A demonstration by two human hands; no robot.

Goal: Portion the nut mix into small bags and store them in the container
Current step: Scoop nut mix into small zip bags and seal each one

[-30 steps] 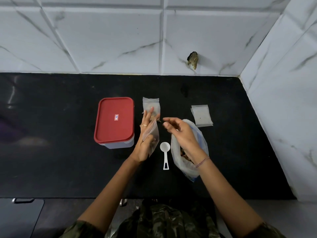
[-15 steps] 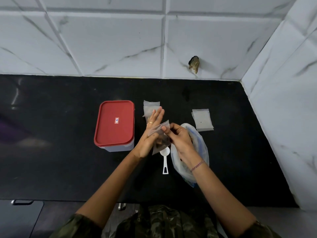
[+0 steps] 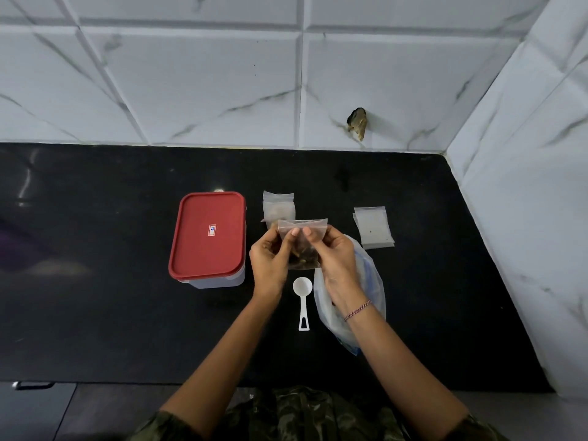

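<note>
Left hand (image 3: pixel 270 259) and right hand (image 3: pixel 334 262) pinch the small clear nut-filled plastic bag (image 3: pixel 302 246) between them, seemingly near its top edge.

One container (image 3: pixel 208 233), one scoop (image 3: pixel 302 286), one large bag (image 3: pixel 372 281), at least two filled small bags (image 3: pixel 302 225).

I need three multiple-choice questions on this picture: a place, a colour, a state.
1. Where is the white scoop? A in a cup; B on the black counter; C in a drawer.
2. What colour is the lid of the container? A red; B green; C yellow.
3. The small bag of nuts is: A lying flat; B inside the container; C held by the left hand and right hand.
Answers: B, it lies between the forearms; A, plainly red; C, both grip its upper part.
</note>
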